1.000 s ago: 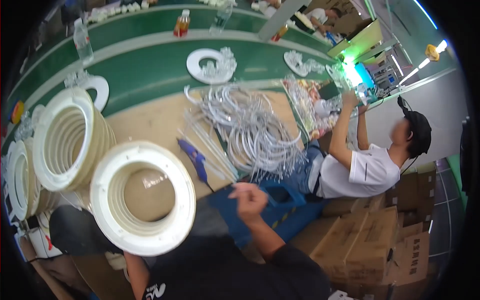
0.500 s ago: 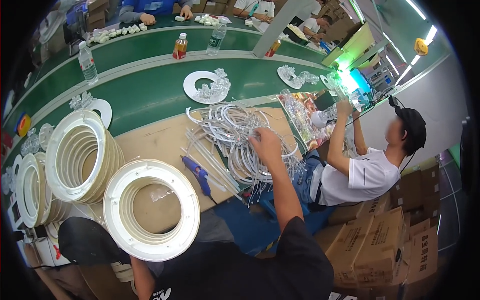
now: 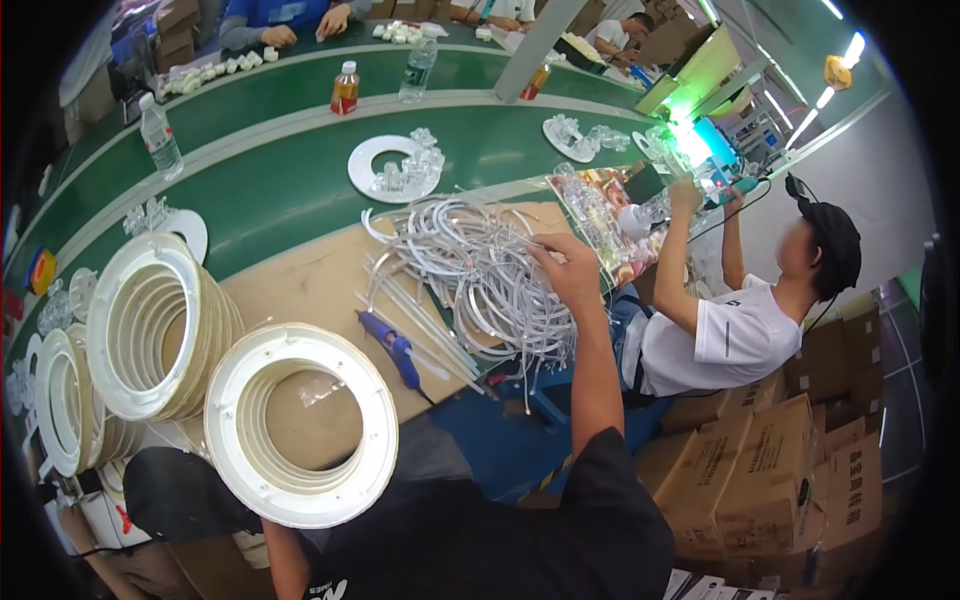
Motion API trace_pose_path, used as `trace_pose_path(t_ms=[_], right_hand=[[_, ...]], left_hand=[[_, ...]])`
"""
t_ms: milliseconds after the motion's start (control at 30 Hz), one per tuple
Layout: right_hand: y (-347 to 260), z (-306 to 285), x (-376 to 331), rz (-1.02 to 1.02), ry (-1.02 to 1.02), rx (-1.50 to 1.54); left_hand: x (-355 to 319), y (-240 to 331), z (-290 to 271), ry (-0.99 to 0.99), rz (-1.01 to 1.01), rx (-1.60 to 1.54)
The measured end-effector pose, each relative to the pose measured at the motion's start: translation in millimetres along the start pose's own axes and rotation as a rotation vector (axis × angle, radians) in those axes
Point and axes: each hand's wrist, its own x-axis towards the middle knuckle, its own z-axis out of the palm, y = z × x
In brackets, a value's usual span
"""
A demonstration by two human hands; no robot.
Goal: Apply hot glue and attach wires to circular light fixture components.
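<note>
Thumb and forefinger [image 3: 545, 250] of the right hand [image 3: 574, 280] are pinched nearly together, and I read them as having hold of one thin pale strand at the right upper side of the tangle of white tubes [image 3: 490, 265]; the strand's end is too fine for me to trace. That tangle lies on the brown board [image 3: 290, 265], its loose ends hanging past the near edge. Just left of it I see straight clear sticks [image 3: 425, 325], then a blue glue gun [image 3: 392, 346]. Nearer me, a stack of white rings [image 3: 226, 430] covers the left hand, so I cannot tell how its fingers stand; only part of the left forearm [image 3: 286, 562] shows below. At right, a co-worker [image 3: 725, 335] raises both hands near a green glare [image 3: 690, 145] that washes out detail there.
</note>
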Motion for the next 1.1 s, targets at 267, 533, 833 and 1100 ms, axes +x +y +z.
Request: trace_pose_path(t_ms=[267,533,833,1100], right_hand=[[-3,-1,16,-0.054,-0.202,-0.051],[-13,2,29,-0.256,-0.217,-0.349],[5,-22,77,-0.301,-0.022,-0.487],[-26,-54,84,0.178,-0.241,0.39]], left_hand=[[13,1,-1,-0.013,0.089,0.047],[14,9,-1,0.029,0.154,0.106],[17,10,-1,0.059,0.255,0.151],[33,30,81,0.453,0.352,0.17]])
